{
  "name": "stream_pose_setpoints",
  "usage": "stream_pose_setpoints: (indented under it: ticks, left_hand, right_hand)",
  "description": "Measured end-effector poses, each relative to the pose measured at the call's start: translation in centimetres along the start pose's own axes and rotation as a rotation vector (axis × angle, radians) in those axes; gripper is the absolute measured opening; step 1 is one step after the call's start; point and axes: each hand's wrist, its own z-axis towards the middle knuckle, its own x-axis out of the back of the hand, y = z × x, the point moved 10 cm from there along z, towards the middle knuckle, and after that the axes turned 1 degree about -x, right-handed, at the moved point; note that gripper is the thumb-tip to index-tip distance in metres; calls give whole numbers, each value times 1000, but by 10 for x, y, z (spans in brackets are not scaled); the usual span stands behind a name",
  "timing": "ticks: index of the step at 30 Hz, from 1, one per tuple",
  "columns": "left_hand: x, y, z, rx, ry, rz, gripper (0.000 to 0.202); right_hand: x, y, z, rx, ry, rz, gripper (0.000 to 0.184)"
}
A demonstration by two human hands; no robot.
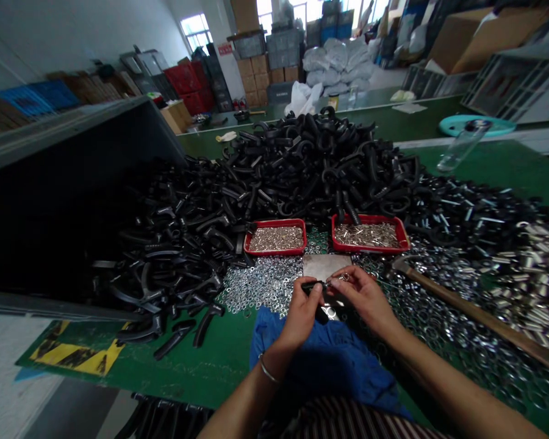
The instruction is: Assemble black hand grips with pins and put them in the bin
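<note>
My left hand [303,311] is closed round a black plastic handle [312,286], whose end points toward my other hand. The fingers of my right hand [363,299] pinch small metal washers [344,277] at that end of the handle. Both hands are over a flat metal plate [327,266] at the table's front. Beyond them stand two red trays; the left tray [277,252] holds tiny metal pieces and the right tray [370,249] holds small pins. Loose shiny nuts or washers [260,283] lie left of my hands.
A large heap of black handles [302,164] fills the table's middle. An open grey crate [165,131] lies at the left. On the right are a wooden-handled hammer [462,300], metal rings [421,323], metal sleeves [535,274] and a clear bottle [462,146].
</note>
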Motion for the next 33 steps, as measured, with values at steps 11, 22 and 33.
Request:
stream_pose_setpoints:
  ticks: [11,22,33]
  left_hand:
    - [-31,-11,-5,103,-138,-440,44]
    - [-55,6,-17,277,-556,-210,39]
    - [37,42,27,50,-46,-84,34]
  right_hand:
    - [-3,-7,6,128,-35,-162,24]
    - [-38,-4,28,58,-491,-126,26]
    - [9,15,-44,459,-397,-1440,11]
